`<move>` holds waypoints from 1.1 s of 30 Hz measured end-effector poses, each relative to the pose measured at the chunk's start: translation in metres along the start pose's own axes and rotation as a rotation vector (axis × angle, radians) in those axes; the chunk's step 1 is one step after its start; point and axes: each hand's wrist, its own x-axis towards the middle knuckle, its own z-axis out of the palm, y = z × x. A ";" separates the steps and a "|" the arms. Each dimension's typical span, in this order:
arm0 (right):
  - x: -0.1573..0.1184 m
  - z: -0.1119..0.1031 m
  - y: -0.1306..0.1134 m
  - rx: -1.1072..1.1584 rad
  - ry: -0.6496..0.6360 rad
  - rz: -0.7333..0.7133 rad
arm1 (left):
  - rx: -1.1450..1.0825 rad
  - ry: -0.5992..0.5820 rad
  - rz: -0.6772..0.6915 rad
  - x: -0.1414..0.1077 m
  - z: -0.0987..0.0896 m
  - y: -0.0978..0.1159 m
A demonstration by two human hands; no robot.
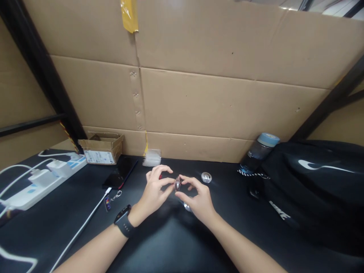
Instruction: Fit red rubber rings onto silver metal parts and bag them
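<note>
Head view: work looks unfinished, left hand (155,189) and right hand (200,201) both pinching the disc (178,184) above the table (170,246), with one clear dome (206,177) lying beyond, another piece (187,206) partly hidden by the right hand.

We see a tall brown cardboard wall (199,106) behind a black tabletop (170,246). Horizontal creases run across the wall; we note a vertical seam left of centre, with a column of staples (135,94) and yellow tape (129,17) at the top. Slanted black posts frame both sides: left post (48,68), right post (324,102). We get more cardboard beyond each. Top right, over the wall's edge, we catch a bright whitish strip (335,8) with dark bars. Soft sheen on tabletop.
</note>
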 end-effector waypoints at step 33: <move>0.004 -0.007 0.004 -0.123 -0.128 -0.132 | -0.020 -0.288 0.040 0.000 -0.002 0.009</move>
